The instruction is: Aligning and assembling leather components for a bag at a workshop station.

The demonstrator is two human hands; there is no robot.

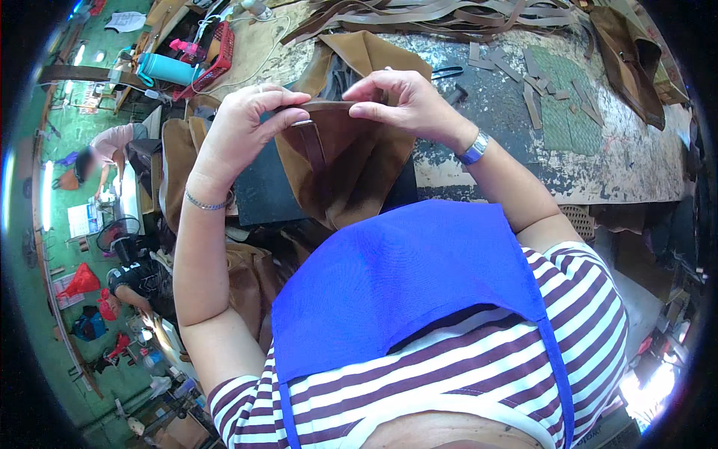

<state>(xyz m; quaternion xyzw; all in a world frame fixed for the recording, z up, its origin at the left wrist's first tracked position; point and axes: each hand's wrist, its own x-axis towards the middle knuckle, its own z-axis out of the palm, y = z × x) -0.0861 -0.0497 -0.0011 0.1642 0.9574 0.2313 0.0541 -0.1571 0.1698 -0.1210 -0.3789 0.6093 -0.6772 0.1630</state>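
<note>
A brown bag (348,176), leather or a similar material, hangs in front of me at the near edge of the worktable. Thumb and fingers of my left hand (243,127) pinch its upper rim, beside a short darker strap (313,150) with a metal ring. My right hand (400,103) has thumb and forefinger closed on the same rim a little further right, with the other fingers curled. Between the two hands the rim runs nearly straight. Part of the bag rises behind my right hand, and its lower end is partly hidden by my blue apron (389,277).
The worn worktable (449,176) carries several small strips (532,101) and a pile of long brown straps (434,19). A second brown bag (624,63) lies far right. At the left stand a red basket (223,56) and a turquoise bottle (168,69); other people work beyond.
</note>
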